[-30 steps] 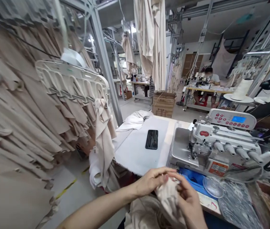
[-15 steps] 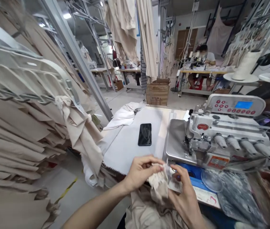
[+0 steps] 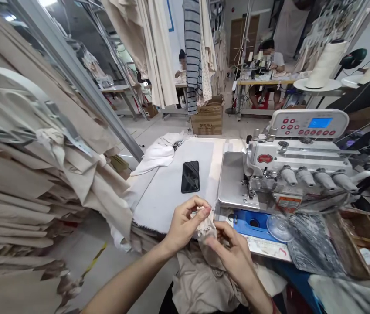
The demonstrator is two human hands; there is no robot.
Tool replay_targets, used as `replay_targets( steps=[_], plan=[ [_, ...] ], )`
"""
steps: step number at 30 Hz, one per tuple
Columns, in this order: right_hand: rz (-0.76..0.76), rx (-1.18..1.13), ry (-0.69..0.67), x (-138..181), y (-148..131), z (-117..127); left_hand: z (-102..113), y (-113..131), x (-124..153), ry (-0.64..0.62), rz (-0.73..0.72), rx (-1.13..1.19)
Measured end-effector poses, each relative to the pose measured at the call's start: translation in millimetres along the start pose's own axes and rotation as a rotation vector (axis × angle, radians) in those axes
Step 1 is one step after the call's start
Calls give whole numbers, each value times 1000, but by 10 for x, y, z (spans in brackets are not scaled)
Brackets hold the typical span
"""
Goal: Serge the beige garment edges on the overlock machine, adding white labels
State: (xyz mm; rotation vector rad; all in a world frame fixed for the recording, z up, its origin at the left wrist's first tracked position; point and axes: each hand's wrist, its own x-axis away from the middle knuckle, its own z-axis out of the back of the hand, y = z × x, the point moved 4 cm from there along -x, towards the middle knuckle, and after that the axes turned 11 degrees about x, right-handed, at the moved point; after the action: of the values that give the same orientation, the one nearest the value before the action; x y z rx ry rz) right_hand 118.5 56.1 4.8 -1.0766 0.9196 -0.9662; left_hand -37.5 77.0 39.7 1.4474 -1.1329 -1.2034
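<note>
My left hand [image 3: 185,222] and my right hand [image 3: 233,255] both pinch a bunched end of beige fabric [image 3: 206,226] just in front of the sewing table's near edge. The rest of that beige garment [image 3: 201,283] hangs down into my lap. Thumb and fingers of the left hand are pressed together on the top of the bunch; the right hand grips it from below. The overlock sewing machine [image 3: 286,170] stands right of my hands, its steel plate [image 3: 233,183] close behind them. A black phone [image 3: 190,176] lies on the grey table cover [image 3: 165,192].
Racks of hanging beige cut pieces [image 3: 24,174] fill the left side, with a slanted metal post [image 3: 83,87]. White cloth [image 3: 158,152] lies at the table's far corner. A cardboard box [image 3: 208,118] sits on the floor beyond. Thread cones [image 3: 327,65] stand at right. People sit at far tables.
My view has tilted down and shifted left to right. My hands have raised the fabric bunch closer to the table edge and gathered it tighter, with the right hand now lower on it.
</note>
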Motion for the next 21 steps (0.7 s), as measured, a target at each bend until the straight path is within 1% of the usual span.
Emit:
replay_targets(
  steps=[2,4,5,8,9,10,11,14,16,17,19,21],
  plan=[
    [2,-15,7,-120,-88,46,32,5,-40,-6,11,-6],
    [-2,-49,-49,-255,-151,93,60,28,-131,-50,34,3],
    [-9,-70,-83,-326,-177,116,54,45,-188,-110,62,17],
    [-20,-96,-146,-516,-268,189,-49,148,-335,-397,151,-3],
    [-15,-94,-143,-559,-306,216,-86,216,-374,-466,147,-49],
    [-10,-92,-138,-585,-343,243,-114,309,-412,-505,113,-105],
    [-7,-94,-137,-589,-373,268,-131,428,-451,-510,54,-158],
    [-8,-62,-182,-457,-356,330,-99,893,-551,-440,-169,-243],
    [-53,-28,-192,-274,-210,385,5,1241,-601,-351,-334,-295],
    [-83,-16,-175,-169,-104,420,83,1405,-622,-284,-409,-335],
    [-147,-17,-119,46,129,484,279,1683,-660,-87,-520,-432],
    [-177,-24,-81,237,315,507,478,1844,-716,96,-497,-542]
  ],
)
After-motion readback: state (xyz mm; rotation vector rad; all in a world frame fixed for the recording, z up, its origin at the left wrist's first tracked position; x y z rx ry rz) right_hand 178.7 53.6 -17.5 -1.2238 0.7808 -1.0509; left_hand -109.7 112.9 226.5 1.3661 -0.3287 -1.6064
